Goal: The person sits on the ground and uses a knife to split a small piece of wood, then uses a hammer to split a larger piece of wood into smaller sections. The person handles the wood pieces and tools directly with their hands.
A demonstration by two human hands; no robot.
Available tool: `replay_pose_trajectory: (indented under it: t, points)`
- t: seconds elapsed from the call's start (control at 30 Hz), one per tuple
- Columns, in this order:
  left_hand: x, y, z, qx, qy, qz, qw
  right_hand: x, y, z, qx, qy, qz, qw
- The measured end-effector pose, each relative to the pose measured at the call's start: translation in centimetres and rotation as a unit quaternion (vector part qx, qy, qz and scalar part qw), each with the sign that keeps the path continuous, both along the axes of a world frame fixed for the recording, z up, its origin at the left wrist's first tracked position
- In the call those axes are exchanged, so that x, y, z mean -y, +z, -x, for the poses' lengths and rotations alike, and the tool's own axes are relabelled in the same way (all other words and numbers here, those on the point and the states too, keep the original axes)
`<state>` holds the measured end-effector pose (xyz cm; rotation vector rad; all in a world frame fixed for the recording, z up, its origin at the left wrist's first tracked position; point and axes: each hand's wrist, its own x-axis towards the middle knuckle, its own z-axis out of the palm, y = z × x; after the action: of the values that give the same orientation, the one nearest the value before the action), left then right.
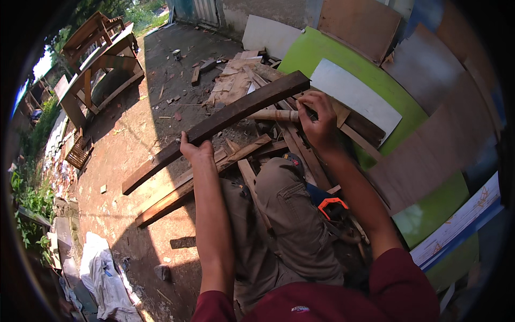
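Holding a dark wooden beam (236,114) aslant over the worn floor (123,150), from its sunlit left part up toward panels (298,53) leaning along the right side. Borne near the middle by the left hand (198,153), in a grip seemingly closed, with thumb against the wood and fingers largely hidden beneath. Curled at the upper end in the right hand (320,115), near or touching the wood; impossible to tell how tightly, or whether on the beam or on the pale round rod (271,115) just below. Likely to tip or twist if slackly held, given the long overhang at lower left. Liable then to strike the loose boards (249,150) beneath, unevenly piled and perhaps prone to sliding, or the right knee (279,180).
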<state>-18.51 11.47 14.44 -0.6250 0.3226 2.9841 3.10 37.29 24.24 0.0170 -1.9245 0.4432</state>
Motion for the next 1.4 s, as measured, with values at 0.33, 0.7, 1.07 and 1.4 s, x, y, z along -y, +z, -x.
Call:
replay_pose_trajectory:
  t: [0.33, 0.7, 1.07, 1.4]
  points:
    - [-1.8, 1.7, -1.9, -0.017, -0.017, -0.009, 1.000, -5.6, -6.4, 3.3, 0.174, 0.012, 0.432, 0.885]
    - [-1.8, 4.6, -4.3, -0.185, 0.008, -0.063, 0.981, -6.8, -11.6, 2.0, 0.171, 0.169, 0.561, 0.792]
    - [-1.3, 5.1, -4.5, -0.285, 0.022, 0.063, 0.956, -4.1, -8.5, 0.9, 0.435, 0.012, 0.316, 0.843]
    - [-2.0, 5.9, -4.0, -0.291, 0.040, 0.158, 0.943, -1.0, -2.8, 0.6, 0.314, 0.078, 0.342, 0.882]
